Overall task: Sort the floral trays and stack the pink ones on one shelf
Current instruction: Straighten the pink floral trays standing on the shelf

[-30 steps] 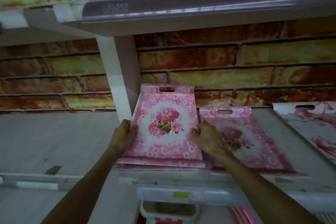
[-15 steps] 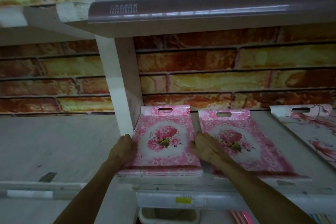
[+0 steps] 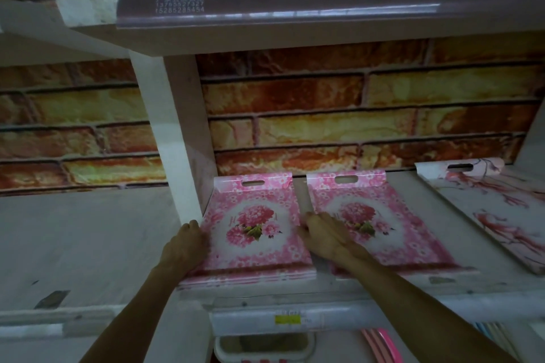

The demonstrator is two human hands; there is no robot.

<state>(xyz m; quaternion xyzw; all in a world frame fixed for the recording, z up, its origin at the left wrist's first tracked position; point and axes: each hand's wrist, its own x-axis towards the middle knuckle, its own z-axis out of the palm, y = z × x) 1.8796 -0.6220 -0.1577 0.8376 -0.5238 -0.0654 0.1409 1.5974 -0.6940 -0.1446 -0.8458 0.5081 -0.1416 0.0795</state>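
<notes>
1. The left hand (image 3: 185, 247) holds the left edge of the pink stack (image 3: 253, 230), fingers curled against its side, just right of the post (image 3: 174, 138).
2. The right hand (image 3: 323, 237) lies flat, fingers straight, touching the stack's right edge and resting on the second pink tray (image 3: 392, 224).
3. The stack sits between both hands on the shelf (image 3: 486, 283).
4. Far right of the right hand lies a white tray (image 3: 501, 209).
</notes>
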